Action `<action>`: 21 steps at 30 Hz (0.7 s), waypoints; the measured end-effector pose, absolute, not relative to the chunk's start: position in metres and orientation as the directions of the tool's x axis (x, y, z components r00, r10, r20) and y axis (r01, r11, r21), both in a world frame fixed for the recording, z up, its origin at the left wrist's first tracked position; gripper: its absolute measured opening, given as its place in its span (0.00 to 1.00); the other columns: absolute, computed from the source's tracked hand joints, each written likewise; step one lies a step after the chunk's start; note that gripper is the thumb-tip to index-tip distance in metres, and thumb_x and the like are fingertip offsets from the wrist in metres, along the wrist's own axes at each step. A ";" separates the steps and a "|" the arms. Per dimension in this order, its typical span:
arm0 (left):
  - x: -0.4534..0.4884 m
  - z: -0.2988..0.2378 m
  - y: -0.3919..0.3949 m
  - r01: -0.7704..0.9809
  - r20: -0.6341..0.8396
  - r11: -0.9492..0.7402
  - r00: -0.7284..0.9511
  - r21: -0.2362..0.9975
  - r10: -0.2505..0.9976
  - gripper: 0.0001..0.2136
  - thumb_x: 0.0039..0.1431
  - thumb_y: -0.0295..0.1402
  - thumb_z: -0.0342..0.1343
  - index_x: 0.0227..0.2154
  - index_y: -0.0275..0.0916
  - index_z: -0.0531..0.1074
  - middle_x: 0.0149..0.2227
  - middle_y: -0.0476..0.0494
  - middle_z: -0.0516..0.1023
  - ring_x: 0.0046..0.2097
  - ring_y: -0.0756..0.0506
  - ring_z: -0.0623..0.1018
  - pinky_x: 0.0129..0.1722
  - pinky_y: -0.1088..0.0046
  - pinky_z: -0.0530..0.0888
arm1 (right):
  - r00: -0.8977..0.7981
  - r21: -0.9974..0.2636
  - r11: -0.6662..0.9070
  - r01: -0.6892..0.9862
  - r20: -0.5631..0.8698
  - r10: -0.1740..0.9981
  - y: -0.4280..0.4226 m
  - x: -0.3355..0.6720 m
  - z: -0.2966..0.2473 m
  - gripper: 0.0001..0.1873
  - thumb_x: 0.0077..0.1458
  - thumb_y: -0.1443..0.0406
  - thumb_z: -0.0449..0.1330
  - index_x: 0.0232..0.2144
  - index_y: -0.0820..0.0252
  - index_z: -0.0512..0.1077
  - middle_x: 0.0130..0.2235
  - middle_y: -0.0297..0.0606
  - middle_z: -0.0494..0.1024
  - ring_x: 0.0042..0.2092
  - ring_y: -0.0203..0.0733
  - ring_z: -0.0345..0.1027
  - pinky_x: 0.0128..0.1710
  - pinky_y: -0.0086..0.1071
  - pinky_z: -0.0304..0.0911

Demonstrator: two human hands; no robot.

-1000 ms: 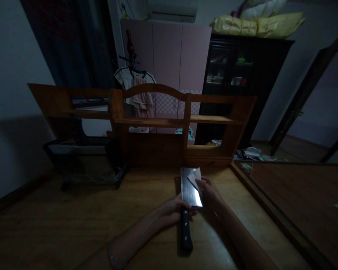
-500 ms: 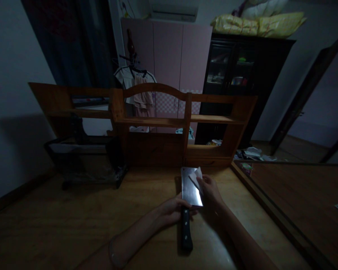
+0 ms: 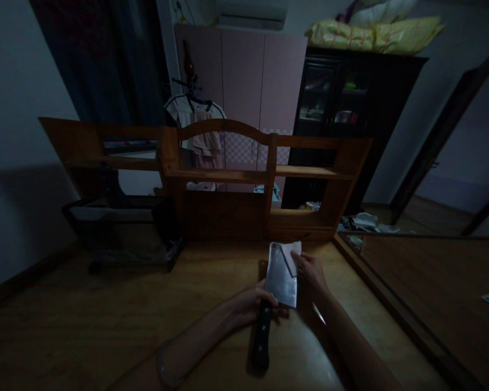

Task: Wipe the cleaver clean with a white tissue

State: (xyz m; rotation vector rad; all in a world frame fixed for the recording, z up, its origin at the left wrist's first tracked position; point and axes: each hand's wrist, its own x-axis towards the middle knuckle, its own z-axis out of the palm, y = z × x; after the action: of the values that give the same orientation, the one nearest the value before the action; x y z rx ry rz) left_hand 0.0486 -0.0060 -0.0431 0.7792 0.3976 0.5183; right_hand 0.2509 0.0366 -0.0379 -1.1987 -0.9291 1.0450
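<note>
A cleaver (image 3: 283, 274) with a broad shiny blade and a black handle lies over the wooden desk (image 3: 146, 315) in front of me. My left hand (image 3: 250, 307) is closed on it where the blade meets the handle. My right hand (image 3: 309, 271) pinches a small white tissue (image 3: 291, 255) and presses it against the far right part of the blade.
A wooden shelf unit (image 3: 228, 179) stands at the back of the desk. Behind it are a pink wardrobe (image 3: 244, 81), hanging clothes (image 3: 199, 130) and a dark glass cabinet (image 3: 342, 108). A second wooden surface (image 3: 432, 288) lies to the right. The room is dim.
The cleaver has tilted, its blade swinging right and its handle end left. My right hand with the tissue has slid farther up the blade.
</note>
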 end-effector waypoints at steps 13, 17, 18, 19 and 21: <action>0.050 -0.033 -0.012 -0.359 -0.113 0.560 0.761 0.746 0.639 0.29 0.38 0.15 0.56 0.47 0.38 0.65 0.43 0.40 0.73 0.43 0.41 0.76 0.47 0.55 0.70 | 0.215 -0.992 0.122 0.021 0.123 0.969 0.031 0.242 -0.035 0.19 0.46 0.52 0.62 0.34 0.61 0.74 0.32 0.41 0.78 0.34 0.47 0.71 0.32 0.34 0.66; 0.051 -0.032 -0.013 -0.380 -0.090 0.579 0.778 0.721 0.622 0.33 0.36 0.13 0.56 0.49 0.39 0.64 0.48 0.39 0.71 0.47 0.39 0.74 0.49 0.55 0.70 | 0.180 -0.863 0.307 0.401 0.402 0.898 0.032 0.235 -0.042 0.25 0.54 0.54 0.55 0.52 0.56 0.66 0.54 0.43 0.69 0.57 0.51 0.59 0.56 0.43 0.54; 0.051 -0.032 -0.013 -0.378 -0.095 0.582 0.777 0.720 0.622 0.33 0.36 0.13 0.56 0.49 0.39 0.64 0.48 0.39 0.70 0.47 0.40 0.74 0.49 0.56 0.70 | 0.128 -0.788 0.341 0.512 0.463 0.877 0.033 0.234 -0.044 0.25 0.56 0.55 0.53 0.54 0.57 0.64 0.58 0.43 0.64 0.61 0.51 0.53 0.59 0.44 0.50; 0.051 -0.033 -0.012 -0.377 -0.100 0.582 0.774 0.721 0.625 0.33 0.36 0.13 0.56 0.49 0.39 0.64 0.47 0.40 0.70 0.46 0.40 0.74 0.49 0.56 0.69 | 0.077 -0.717 0.358 0.598 0.497 0.865 0.034 0.232 -0.046 0.25 0.58 0.55 0.50 0.55 0.59 0.63 0.62 0.44 0.58 0.63 0.51 0.48 0.60 0.44 0.48; 0.051 -0.034 -0.011 -0.378 -0.102 0.577 0.769 0.724 0.631 0.33 0.37 0.13 0.56 0.50 0.41 0.64 0.46 0.41 0.71 0.46 0.42 0.74 0.50 0.55 0.69 | 0.011 -0.624 0.358 0.695 0.507 0.862 0.035 0.230 -0.048 0.26 0.59 0.55 0.49 0.57 0.61 0.62 0.66 0.45 0.46 0.65 0.51 0.42 0.61 0.44 0.47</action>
State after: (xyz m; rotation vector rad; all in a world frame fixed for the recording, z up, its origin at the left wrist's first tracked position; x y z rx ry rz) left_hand 0.0510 -0.0112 -0.0343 0.7467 0.3712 0.6062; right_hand 0.2297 0.0352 -0.0483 -1.3872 -1.7305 0.2352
